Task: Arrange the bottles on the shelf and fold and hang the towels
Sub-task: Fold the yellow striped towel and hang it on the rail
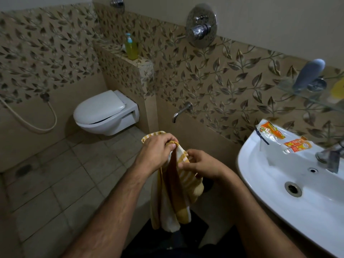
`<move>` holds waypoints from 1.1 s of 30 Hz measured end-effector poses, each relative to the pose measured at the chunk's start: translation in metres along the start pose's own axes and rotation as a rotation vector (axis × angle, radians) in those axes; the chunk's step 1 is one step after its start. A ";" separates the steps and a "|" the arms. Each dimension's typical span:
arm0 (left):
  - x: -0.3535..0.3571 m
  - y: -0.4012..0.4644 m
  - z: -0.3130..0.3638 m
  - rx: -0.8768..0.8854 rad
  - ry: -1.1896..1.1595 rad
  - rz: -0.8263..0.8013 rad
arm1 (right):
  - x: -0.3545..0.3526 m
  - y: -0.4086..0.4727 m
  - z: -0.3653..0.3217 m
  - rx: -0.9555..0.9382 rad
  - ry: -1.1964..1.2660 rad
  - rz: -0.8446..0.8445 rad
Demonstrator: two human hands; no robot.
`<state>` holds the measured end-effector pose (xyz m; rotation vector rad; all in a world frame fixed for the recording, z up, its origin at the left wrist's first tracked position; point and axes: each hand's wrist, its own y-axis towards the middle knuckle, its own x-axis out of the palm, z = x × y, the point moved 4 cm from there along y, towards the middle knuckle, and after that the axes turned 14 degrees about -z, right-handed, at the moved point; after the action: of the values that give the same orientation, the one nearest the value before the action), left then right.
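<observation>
A yellow and white striped towel [171,198] hangs bunched in front of me over the tiled floor. My left hand [158,148] grips its upper edge at the left. Just to the right and a little lower, my right hand [199,162] pinches a fold of the same towel. A grey-blue bottle [309,73] leans on the glass shelf [297,92] at the upper right, beside a blurred yellow object [337,89]. A green pump bottle [131,47] stands on the tiled ledge [143,63] above the toilet.
A white sink [279,202] fills the lower right, with an orange tube [271,132] and an orange box [297,146] on its rim and a tap [327,155]. A wall-hung toilet [104,112] is at the left; a wall spout [181,110] and shower mixer [202,27] are on the patterned wall.
</observation>
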<state>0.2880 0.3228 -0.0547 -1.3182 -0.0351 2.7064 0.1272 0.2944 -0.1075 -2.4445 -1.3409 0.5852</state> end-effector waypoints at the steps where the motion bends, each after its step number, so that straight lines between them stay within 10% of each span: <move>1: -0.001 -0.001 0.002 0.006 0.014 0.016 | 0.002 0.000 0.004 0.026 0.052 -0.052; 10: -0.013 -0.004 0.005 -0.016 0.075 0.062 | 0.006 0.011 0.013 -0.070 0.320 0.261; 20: -0.021 -0.004 0.004 -0.038 0.094 0.076 | -0.001 0.000 -0.009 0.144 -0.414 0.804; 27: -0.032 -0.001 -0.006 -0.181 0.052 0.178 | -0.006 -0.005 0.006 -0.188 -0.027 0.699; 33: -0.035 0.000 0.005 -0.151 0.030 0.147 | 0.000 -0.007 0.001 -0.345 -0.538 0.697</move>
<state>0.3054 0.3190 -0.0243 -1.4562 -0.1480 2.8546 0.1212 0.2986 -0.1055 -3.1967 -0.7269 1.3468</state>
